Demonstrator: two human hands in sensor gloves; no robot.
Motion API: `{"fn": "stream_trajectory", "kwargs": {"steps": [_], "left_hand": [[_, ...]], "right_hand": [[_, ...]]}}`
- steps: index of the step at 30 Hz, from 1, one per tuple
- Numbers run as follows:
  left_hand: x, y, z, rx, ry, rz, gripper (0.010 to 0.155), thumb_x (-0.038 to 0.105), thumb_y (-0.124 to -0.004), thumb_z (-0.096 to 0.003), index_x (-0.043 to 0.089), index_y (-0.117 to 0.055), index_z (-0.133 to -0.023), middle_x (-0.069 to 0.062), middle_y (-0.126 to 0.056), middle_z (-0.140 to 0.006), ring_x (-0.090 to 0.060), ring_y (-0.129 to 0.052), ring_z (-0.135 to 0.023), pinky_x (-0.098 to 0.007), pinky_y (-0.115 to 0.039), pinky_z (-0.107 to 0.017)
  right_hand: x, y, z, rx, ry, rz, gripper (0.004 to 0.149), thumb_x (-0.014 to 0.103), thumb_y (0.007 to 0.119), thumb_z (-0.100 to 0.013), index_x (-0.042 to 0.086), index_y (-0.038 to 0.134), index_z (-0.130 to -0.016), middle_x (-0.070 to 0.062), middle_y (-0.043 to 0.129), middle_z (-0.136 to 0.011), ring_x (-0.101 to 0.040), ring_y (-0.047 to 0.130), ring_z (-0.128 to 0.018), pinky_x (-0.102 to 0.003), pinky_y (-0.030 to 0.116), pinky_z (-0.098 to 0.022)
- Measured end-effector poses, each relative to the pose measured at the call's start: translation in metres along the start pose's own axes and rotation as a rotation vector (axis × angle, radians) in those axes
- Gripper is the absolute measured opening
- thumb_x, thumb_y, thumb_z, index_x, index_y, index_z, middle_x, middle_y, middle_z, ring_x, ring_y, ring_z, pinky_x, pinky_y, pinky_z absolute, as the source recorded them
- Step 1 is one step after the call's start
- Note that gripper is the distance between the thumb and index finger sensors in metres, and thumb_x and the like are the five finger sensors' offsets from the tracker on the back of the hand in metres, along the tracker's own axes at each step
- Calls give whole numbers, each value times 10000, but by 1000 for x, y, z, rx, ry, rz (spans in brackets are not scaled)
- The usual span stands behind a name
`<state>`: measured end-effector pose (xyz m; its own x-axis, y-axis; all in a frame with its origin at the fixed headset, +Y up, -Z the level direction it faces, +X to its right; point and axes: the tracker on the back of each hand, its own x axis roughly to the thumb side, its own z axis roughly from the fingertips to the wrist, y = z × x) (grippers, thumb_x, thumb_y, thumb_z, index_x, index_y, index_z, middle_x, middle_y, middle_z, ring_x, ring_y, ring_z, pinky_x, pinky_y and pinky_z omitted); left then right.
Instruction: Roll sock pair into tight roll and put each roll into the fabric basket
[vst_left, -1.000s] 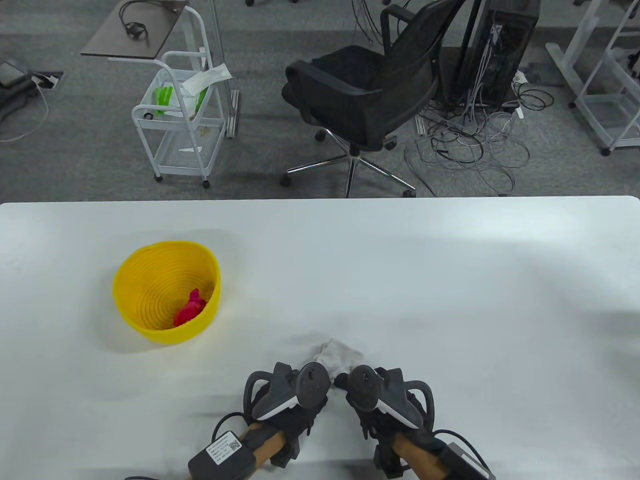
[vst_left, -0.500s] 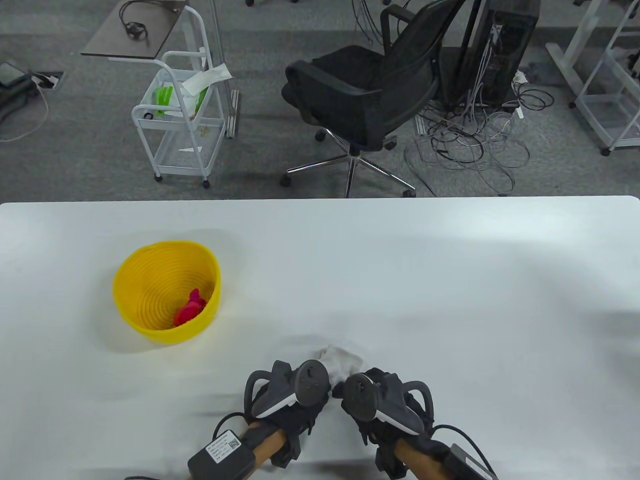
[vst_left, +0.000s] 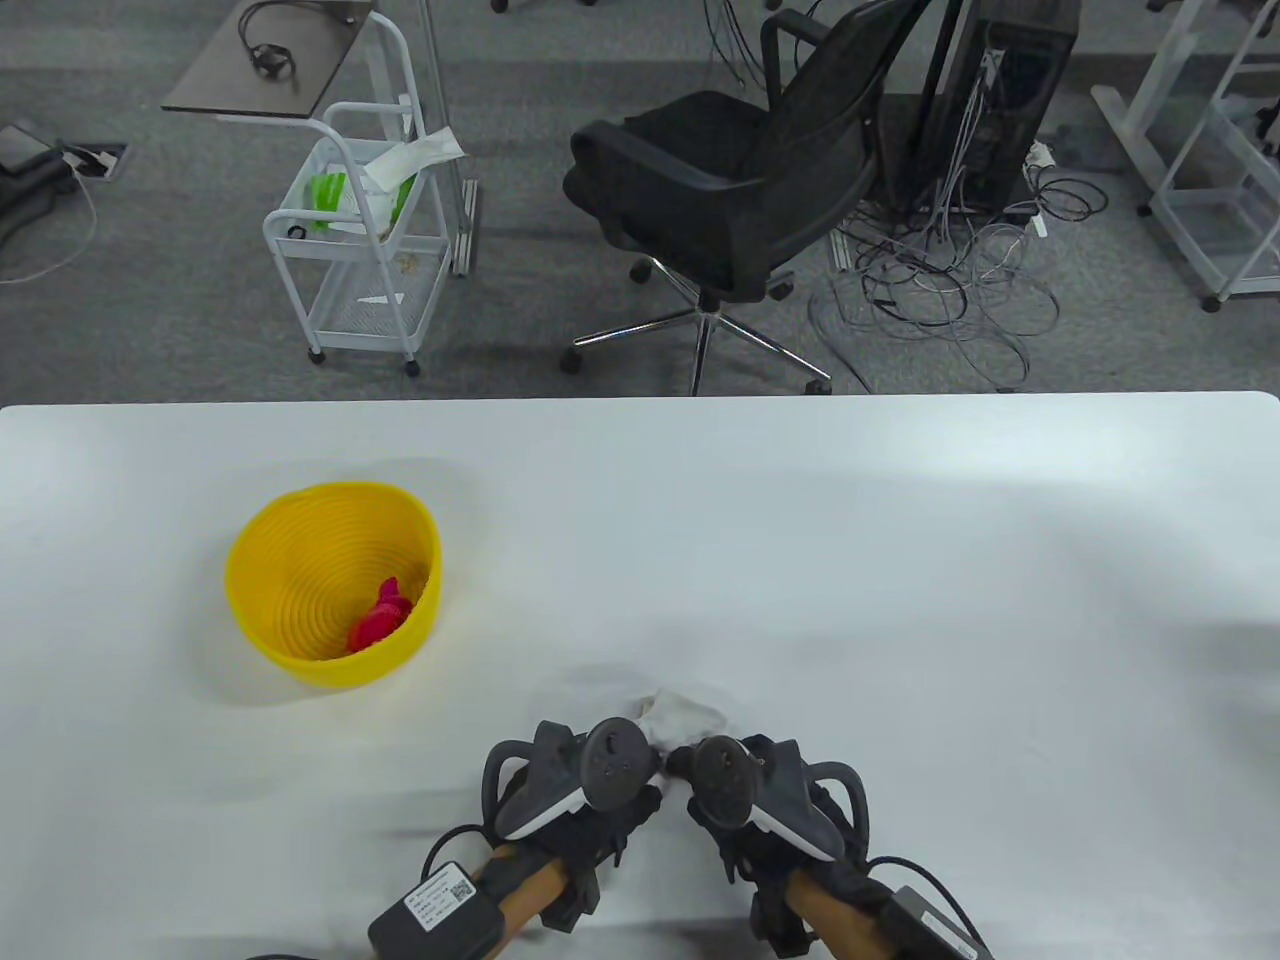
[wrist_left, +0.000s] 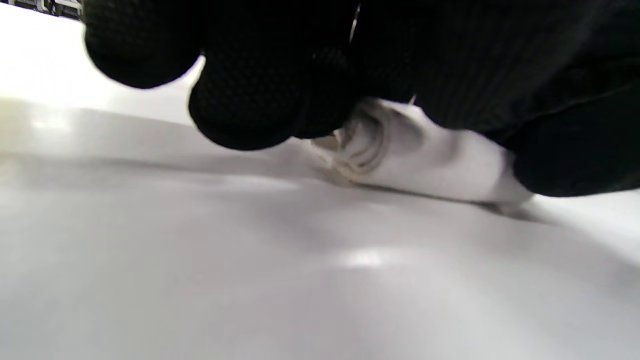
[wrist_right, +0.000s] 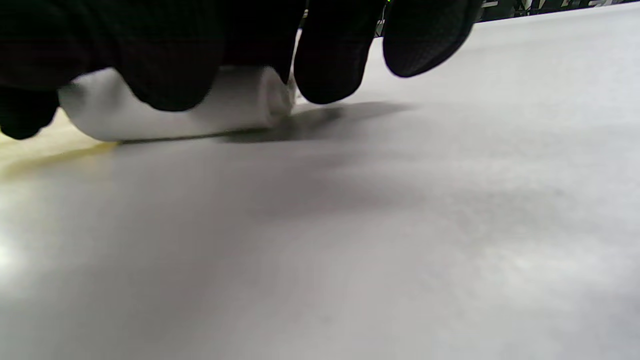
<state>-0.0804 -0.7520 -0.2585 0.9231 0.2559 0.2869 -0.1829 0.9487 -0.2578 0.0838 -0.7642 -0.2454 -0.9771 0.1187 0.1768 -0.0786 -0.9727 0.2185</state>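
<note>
Sock (vst_left: 678, 712), low centre, sits under your curled left hand (vst_left: 590, 800) and right hand (vst_left: 765, 805) (both gripping it) to keep the roll tight.

White table (vst_left: 900, 560) under my hands. Beyond its far edge: black office chair (vst_left: 730, 190) straight ahead, white cart (vst_left: 360, 250) far-left, cable tangle (vst_left: 950, 280) far-right.
</note>
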Motion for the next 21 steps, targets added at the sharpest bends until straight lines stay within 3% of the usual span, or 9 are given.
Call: {"fn": "stream_trajectory", "kwargs": {"steps": [2, 4, 10, 15, 21], "left_hand": [[-1, -3, -1, -66, 19, -20, 617, 535, -887, -315, 281, -856, -876, -17, -913, -826, -217, -985, -564, -457, -782, -479], [-1, -5, -2, -45, 11, -28, 620, 528, -895, -312, 274, -857, -875, -21, -917, -819, -215, -984, -554, -458, -784, -475], [1, -6, -3, 6, 1, -23, 491, 430, -861, -358, 271, -902, -820, -29, -955, -738, -205, -1000, -482, -445, -803, -441], [2, -6, -2, -11, -6, -23, 461, 409, -797, -388, 254, -917, -806, -40, -963, -712, -202, -1005, -474, -445, -806, -432], [2, -7, -3, -29, -5, -13, 458, 413, -781, -395, 254, -923, -800, -44, -965, -698, -202, -1004, -466, -446, -804, -428]], "right_hand": [[0, 2, -1, 5, 8, 12, 542, 448, 825, -410, 444, 657, -925, 156, 712, -1028, -175, 763, -939, -516, 654, -690], [0, 2, -1, 2, 10, 17, 540, 440, 820, -415, 451, 651, -927, 160, 709, -1028, -168, 764, -936, -514, 654, -691], [-3, 0, -2, -3, 15, -18, 496, 430, 805, -420, 439, 704, -905, 150, 776, -978, -149, 803, -900, -509, 663, -688], [-6, -5, -1, 11, 0, -52, 480, 440, 807, -417, 434, 734, -891, 144, 811, -959, -161, 795, -913, -516, 661, -686], [3, -23, 10, -102, -74, -31, 416, 439, 832, -404, 419, 830, -820, 156, 870, -901, -152, 836, -878, -512, 675, -679]]}}
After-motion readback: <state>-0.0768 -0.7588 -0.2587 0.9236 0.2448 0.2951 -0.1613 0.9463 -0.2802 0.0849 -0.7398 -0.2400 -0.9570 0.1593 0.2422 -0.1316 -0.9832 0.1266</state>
